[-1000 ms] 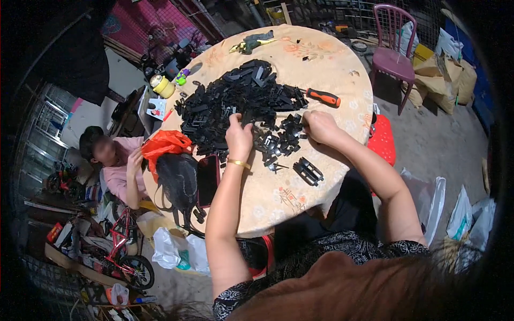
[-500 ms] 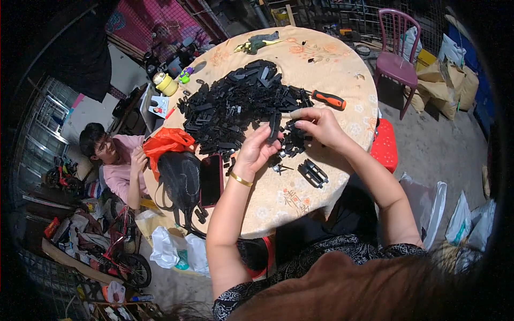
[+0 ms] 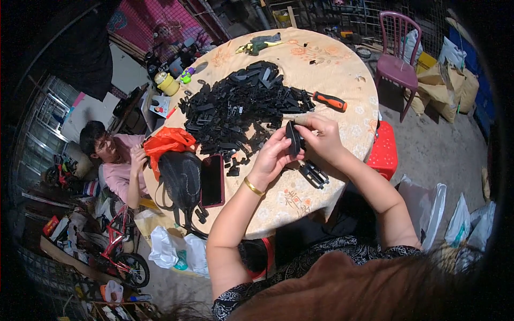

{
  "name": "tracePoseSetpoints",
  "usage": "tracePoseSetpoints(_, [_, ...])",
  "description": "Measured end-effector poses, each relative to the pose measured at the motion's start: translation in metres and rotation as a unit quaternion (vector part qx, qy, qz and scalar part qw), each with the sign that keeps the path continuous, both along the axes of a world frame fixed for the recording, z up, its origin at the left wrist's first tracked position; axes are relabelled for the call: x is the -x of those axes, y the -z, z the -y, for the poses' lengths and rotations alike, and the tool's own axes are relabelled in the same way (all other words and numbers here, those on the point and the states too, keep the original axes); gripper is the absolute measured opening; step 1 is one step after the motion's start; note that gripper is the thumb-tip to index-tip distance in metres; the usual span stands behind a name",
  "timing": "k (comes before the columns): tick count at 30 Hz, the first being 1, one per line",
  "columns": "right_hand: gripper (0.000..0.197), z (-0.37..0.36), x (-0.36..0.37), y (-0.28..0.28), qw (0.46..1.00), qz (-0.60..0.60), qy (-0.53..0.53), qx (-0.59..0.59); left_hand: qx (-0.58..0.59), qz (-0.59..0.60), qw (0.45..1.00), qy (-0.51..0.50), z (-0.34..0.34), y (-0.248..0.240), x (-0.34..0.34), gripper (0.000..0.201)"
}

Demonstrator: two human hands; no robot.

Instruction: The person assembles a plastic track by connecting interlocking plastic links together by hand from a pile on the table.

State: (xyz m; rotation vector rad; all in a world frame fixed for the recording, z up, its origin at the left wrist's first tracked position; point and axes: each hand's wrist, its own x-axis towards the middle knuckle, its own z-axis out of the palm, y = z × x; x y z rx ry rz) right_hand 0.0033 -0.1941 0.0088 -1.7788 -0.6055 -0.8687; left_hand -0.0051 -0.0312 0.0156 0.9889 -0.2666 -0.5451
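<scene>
A dark, elongated black plastic part (image 3: 293, 140) stands upright between my two hands over the near right of the table. My left hand (image 3: 273, 157), with a gold bangle on its wrist, grips it from the left side. From the right, the thumb and fingers of my right hand (image 3: 324, 140) close on its upper part. Beyond my hands spreads a big heap of black plastic parts (image 3: 230, 101). Just below my right hand lies a separate black piece with parallel bars (image 3: 314, 175), partly covered by the hand.
An orange-and-black screwdriver (image 3: 330, 100) lies right of the heap. A phone (image 3: 212, 181), black bag (image 3: 180, 179) and orange plastic bag (image 3: 167, 143) occupy the table's left side. Another person (image 3: 115, 160) sits there. A red stool (image 3: 383, 150) stands at the right edge.
Both hands have shifted right and slightly nearer. The black part has moved along with my left hand, and my right fingers now meet it.
</scene>
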Motion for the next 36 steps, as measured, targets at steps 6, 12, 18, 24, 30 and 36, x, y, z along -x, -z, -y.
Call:
tracePoseSetpoints(6, [0.014, 0.000, 0.002, 0.000, 0.997, 0.058, -0.014, 0.043, -0.039, 0.013, 0.999, -0.020, 0.001, 0.000, 0.000, 0.028])
tracePoseSetpoints(12, [0.016, 0.002, 0.002, 0.006, 0.997, 0.070, -0.023, 0.010, -0.033, 0.037, 0.998, -0.035, 0.008, 0.002, 0.005, 0.027])
tracePoseSetpoints(18, [0.021, 0.012, 0.009, 0.000, 0.988, 0.008, -0.043, 0.151, -0.053, 0.053, 0.996, -0.046, 0.006, 0.004, 0.005, 0.026])
tracePoseSetpoints(24, [0.028, 0.015, 0.017, -0.007, 0.982, 0.010, -0.063, 0.180, -0.051, 0.060, 0.994, -0.078, 0.012, 0.006, 0.007, 0.026])
tracePoseSetpoints(30, [0.032, 0.011, 0.037, -0.004, 0.991, -0.086, -0.011, 0.104, -0.074, 0.050, 0.991, -0.102, 0.022, 0.011, 0.009, 0.025])
tracePoseSetpoints(36, [0.031, 0.048, 0.055, -0.001, 0.948, -0.190, 0.057, 0.247, -0.487, 0.311, 0.816, -0.013, 0.002, -0.007, 0.019, 0.033])
